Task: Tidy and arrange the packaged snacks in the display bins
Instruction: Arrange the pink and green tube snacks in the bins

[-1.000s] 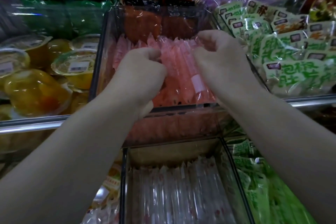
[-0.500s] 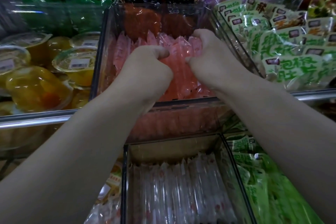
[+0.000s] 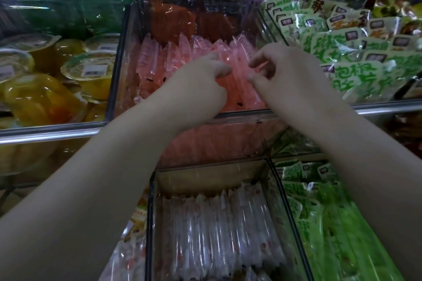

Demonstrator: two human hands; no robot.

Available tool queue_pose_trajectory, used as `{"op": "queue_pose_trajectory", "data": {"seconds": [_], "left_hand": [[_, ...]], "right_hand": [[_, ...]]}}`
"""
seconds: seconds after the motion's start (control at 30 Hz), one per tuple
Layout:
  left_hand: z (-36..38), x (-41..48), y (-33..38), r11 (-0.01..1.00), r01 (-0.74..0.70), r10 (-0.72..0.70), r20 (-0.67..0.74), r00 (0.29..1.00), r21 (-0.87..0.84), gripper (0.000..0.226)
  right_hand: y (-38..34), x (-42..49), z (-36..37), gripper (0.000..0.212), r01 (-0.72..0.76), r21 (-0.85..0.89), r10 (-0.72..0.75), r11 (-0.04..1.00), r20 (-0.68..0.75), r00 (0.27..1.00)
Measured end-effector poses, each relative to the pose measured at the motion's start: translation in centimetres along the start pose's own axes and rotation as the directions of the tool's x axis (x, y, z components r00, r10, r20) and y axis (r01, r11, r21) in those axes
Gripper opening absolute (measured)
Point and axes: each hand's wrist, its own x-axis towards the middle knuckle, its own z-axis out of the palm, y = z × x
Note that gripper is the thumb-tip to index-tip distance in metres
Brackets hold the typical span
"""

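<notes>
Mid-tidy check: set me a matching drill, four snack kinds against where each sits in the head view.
Things:
1. pink sticks
2. white sticks
3. jelly cups
4. green packs

Places:
a. bottom centre
b. far left
c. top centre
d. right side

Pairs: 1-c, 2-a, 3-b, 4-d.

Stick packets point(image 3: 159, 61) stand in the upper bin point(image 3: 239, 117); jelly cups point(image 3: 89, 68) left, pouches point(image 3: 356, 75) right.
</notes>
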Motion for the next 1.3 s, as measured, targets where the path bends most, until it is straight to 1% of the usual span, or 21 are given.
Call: {"op": "queue_pose_trajectory", "data": {"seconds": [0.1, 0.23, 0.3, 0.4, 0.5, 0.57, 0.6, 0.67, 0.73, 0.8, 0.87, 0.93, 1.0, 1.07, 1.1, 1.17, 1.23, 1.3], "left_hand": [[0.3, 0.0, 0.2, 0.997, -0.002, 0.001, 0.005, 1.000, 0.075, 0.056], [1.0, -0.3, 0.6, 0.978, -0.020, 0.029, -0.039, 0.999, 0.208, 0.046], [1.4, -0.6, 0.7, 0.972, -0.011, 0.031, -0.081, 0.996, 0.236, 0.040], [1.6, -1.0, 0.6, 0.977, 0.004, 0.038, -0.195, 0.980, 0.215, 0.033], [1.5, -1.5, 0.5, 0.991, 0.000, 0.034, -0.252, 0.967, 0.132, 0.035], [1.4, -1.6, 0.5, 0.997, -0.029, 0.046, -0.261, 0.964, 0.070, 0.038], [1.4, -1.6, 0.5, 0.998, -0.056, 0.062, -0.269, 0.961, 0.031, 0.038], [1.3, -1.8, 0.7, 0.989, -0.111, 0.079, -0.279, 0.957, -0.100, 0.037], [1.4, -2.3, 0.8, 0.962, -0.140, 0.070, -0.287, 0.955, -0.234, 0.037], [1.6, -3.1, 1.2, 0.933, -0.154, 0.050, -0.304, 0.951, -0.326, 0.037], [2.1, -4.3, 1.7, 0.883, -0.159, 0.015, -0.312, 0.950, -0.442, 0.037], [2.6, -5.6, 2.2, 0.805, -0.146, -0.039, -0.298, 0.954, -0.575, 0.036], [3.0, -6.8, 2.4, 0.724, -0.128, -0.097, -0.284, 0.954, -0.677, 0.035], [3.0, -7.9, 2.4, 0.682, -0.115, -0.144, -0.287, 0.947, -0.722, 0.034], [3.1, -8.5, 2.3, 0.674, -0.118, -0.146, -0.289, 0.946, -0.729, 0.032], [3.5, -9.8, 2.0, 0.658, -0.110, -0.162, -0.282, 0.946, -0.745, 0.029], [4.0, -11.3, 1.4, 0.628, -0.071, -0.225, -0.268, 0.937, -0.775, 0.034], [4.7, -12.9, 0.8, 0.629, -0.056, -0.242, -0.263, 0.934, -0.775, 0.038]], "right_hand": [[0.2, -0.2, 0.3, 0.025, -0.030, -0.019, 0.028, 0.999, -0.071, 0.997], [0.2, -0.7, 0.7, 0.023, -0.021, -0.033, 0.016, 0.999, -0.133, 0.991], [0.0, -0.7, 0.7, 0.025, -0.023, -0.040, 0.018, 0.999, -0.124, 0.992], [-0.3, -0.6, 0.4, 0.035, -0.069, -0.056, 0.068, 0.996, -0.033, 0.997], [-0.6, -0.6, -0.2, 0.035, -0.096, -0.089, 0.100, 0.991, 0.048, 0.994], [-0.7, -0.8, -0.4, 0.034, -0.086, -0.077, 0.090, 0.993, 0.051, 0.995], [-0.6, -0.9, -0.4, 0.032, -0.062, -0.055, 0.064, 0.997, 0.028, 0.998], [-0.4, -1.5, -0.4, 0.029, -0.013, 0.042, 0.014, 0.999, -0.014, 1.000], [-0.3, -2.3, -0.7, 0.027, -0.004, 0.214, 0.007, 0.977, -0.014, 1.000], [-0.5, -3.5, -1.0, 0.027, -0.011, 0.374, 0.014, 0.927, -0.006, 1.000], [-0.9, -4.9, -1.1, 0.029, 0.009, 0.501, 0.000, 0.866, -0.017, 1.000], [-1.4, -6.5, -1.0, 0.031, 0.028, 0.621, -0.021, 0.783, -0.018, 1.000], [-1.8, -8.1, -0.8, 0.039, 0.031, 0.710, -0.035, 0.704, -0.009, 0.999], [-2.3, -9.8, -0.8, 0.043, 0.006, 0.772, -0.025, 0.636, 0.013, 1.000], [-2.5, -10.6, -0.8, 0.046, -0.011, 0.787, -0.015, 0.617, 0.026, 1.000], [-2.9, -12.3, -0.9, 0.055, -0.047, 0.798, 0.008, 0.601, 0.052, 0.999], [-3.3, -13.9, -1.1, 0.059, -0.068, 0.817, 0.018, 0.573, 0.070, 0.997], [-3.9, -15.6, -1.3, 0.061, -0.090, 0.832, 0.023, 0.548, 0.092, 0.995]]}}
